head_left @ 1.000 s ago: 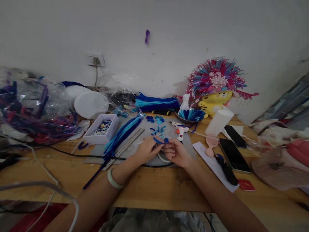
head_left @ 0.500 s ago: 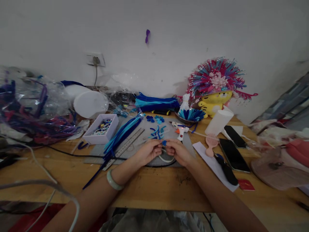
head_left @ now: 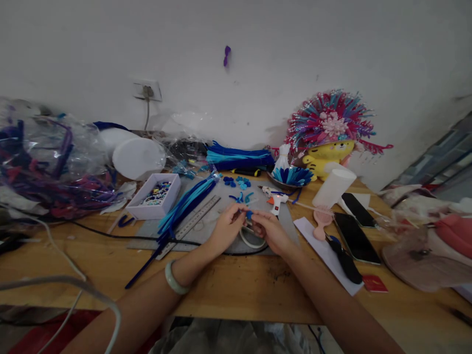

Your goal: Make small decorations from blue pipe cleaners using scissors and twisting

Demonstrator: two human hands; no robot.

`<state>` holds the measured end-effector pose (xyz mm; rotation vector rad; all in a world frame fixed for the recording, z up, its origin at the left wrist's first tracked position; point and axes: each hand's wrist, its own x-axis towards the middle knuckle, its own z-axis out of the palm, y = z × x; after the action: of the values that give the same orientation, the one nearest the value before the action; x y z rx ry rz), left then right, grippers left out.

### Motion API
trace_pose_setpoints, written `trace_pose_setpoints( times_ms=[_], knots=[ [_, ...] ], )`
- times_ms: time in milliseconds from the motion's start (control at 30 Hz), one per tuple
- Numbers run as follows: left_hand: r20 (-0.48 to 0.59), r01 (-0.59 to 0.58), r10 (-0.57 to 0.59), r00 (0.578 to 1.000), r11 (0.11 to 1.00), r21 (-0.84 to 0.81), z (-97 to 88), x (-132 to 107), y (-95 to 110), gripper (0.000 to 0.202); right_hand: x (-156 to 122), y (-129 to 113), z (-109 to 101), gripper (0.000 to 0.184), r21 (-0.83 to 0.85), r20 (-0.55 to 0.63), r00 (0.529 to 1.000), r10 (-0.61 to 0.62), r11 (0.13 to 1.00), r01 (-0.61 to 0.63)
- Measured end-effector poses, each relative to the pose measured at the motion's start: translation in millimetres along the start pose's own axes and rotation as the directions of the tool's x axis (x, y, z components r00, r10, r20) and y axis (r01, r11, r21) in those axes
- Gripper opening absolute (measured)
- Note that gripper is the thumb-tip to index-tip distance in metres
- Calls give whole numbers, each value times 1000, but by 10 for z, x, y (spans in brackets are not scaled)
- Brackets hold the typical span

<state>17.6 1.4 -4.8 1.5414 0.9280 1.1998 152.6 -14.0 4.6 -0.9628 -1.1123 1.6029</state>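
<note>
Over the grey mat (head_left: 206,225), my left hand (head_left: 229,225) and my right hand (head_left: 272,231) meet, fingertips pinched around a small blue piece of pipe cleaner (head_left: 249,215). Fingers cover part of it, so its full shape is hard to tell. Just beyond my fingertips lie short curved blue pipe cleaner pieces (head_left: 241,197). Farther back are dark and light blue looped flowers (head_left: 243,182). A white glue gun (head_left: 278,200) with an orange tip rests to the right of them. Below my hands a pale cable loop (head_left: 252,244) lies on the mat.
Left of the mat stand a white box of beads (head_left: 153,207), long blue pipe cleaners (head_left: 184,204) and a ruler (head_left: 193,222). A black cable (head_left: 147,237) crosses the front. At right are a bowl (head_left: 289,185), a pink hairbrush (head_left: 323,221) and phones (head_left: 357,238).
Both hands have shifted slightly up and closer together, and the fingers have turned around the blue piece. They now hide more of the curved pieces behind. Nothing was let go.
</note>
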Motion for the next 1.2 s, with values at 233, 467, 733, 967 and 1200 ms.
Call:
trace_pose_setpoints(
  times_ms=[233, 467, 733, 967, 1200],
  knots=[
    [34, -93, 92, 995, 996, 7, -55, 17, -47, 12, 7, 23, -53, 22, -55, -9, 1000, -22, 998, 22],
    [-3, -196, 205, 979, 944, 267, -97, 35, -56, 13, 39, 39, -43, 16, -443, -167, 932, -320, 869, 219],
    [56, -277, 283, 957, 847, 455, -104, 29, -7, 9, -31, -38, -84, 15, -849, 198, 750, -631, 272, 453],
    [127, -311, 283, 951, 857, 410, -118, 36, 21, 10, -40, -87, -127, 16, -858, 312, 740, -596, 157, 489],
    [204, -359, 314, 927, 899, 250, -164, 30, 58, 20, -50, -106, -135, 19, -786, 358, 759, -544, 263, 560]
  ],
)
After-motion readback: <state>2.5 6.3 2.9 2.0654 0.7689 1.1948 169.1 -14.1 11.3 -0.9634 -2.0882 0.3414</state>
